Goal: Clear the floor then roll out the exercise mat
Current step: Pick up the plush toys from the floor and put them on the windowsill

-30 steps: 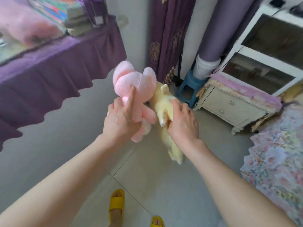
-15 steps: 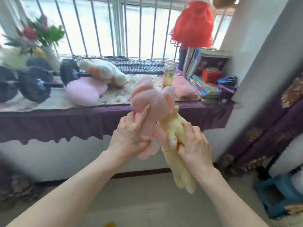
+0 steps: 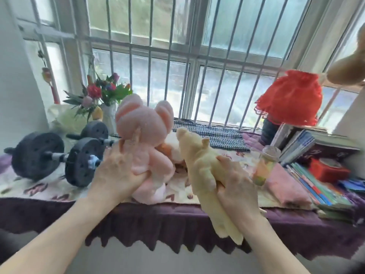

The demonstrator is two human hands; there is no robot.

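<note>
My left hand (image 3: 116,173) grips a pink plush toy (image 3: 144,139) by its body, and the toy is upright over the window ledge (image 3: 177,212). A long pale yellow plush toy (image 3: 199,165) is held around its middle by my right hand (image 3: 235,184); its legs hang down past the ledge's purple frilled cloth. The two toys are side by side, almost touching. No exercise mat and no floor are in view.
Two black dumbbells (image 3: 57,157) lie on the ledge at the left, beside a vase of flowers (image 3: 104,99). An orange-white plush (image 3: 171,149) lies behind the held toys. A jar (image 3: 265,165), a pink folded cloth (image 3: 286,186), books (image 3: 308,151) and a red frilly item (image 3: 290,97) crowd the right. Window bars stand behind.
My view has swung up from the floor to the window ledge. Both hands have carried the two plush toys up and forward, over the ledge's front edge.
</note>
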